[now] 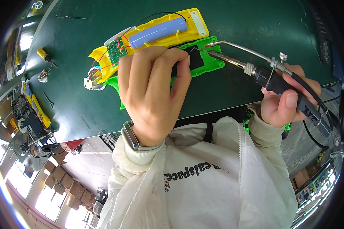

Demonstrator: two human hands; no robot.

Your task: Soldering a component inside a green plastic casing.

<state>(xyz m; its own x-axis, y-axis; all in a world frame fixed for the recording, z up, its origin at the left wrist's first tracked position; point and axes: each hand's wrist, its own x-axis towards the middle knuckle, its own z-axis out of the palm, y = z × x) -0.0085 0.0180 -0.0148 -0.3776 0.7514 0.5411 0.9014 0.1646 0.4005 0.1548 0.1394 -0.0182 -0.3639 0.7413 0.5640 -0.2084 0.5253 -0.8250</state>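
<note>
Green plastic shows under the left hand [153, 89], whose fingers are pressed down together on a flat green cover [206, 61] lying on the dark green mat [256, 23], pinning it so it cannot slide. The right hand [281, 101] is wrapped in a closed grip round the black handle of a soldering iron [252, 68], slanted low so that its tip meets a thin wire at the black patch in the cover, just beside the left fingertips [183, 63].

Just behind, touching the cover, lies the yellow shell [197, 23], open side up like a shallow tray: a pale blue battery [158, 32] rests along its hollow, a small green circuit board [116, 49] sits at its near end, and red and black wires loop between them. A small yellow-handled screwdriver [45, 56] lies well apart at the mat's left edge.
</note>
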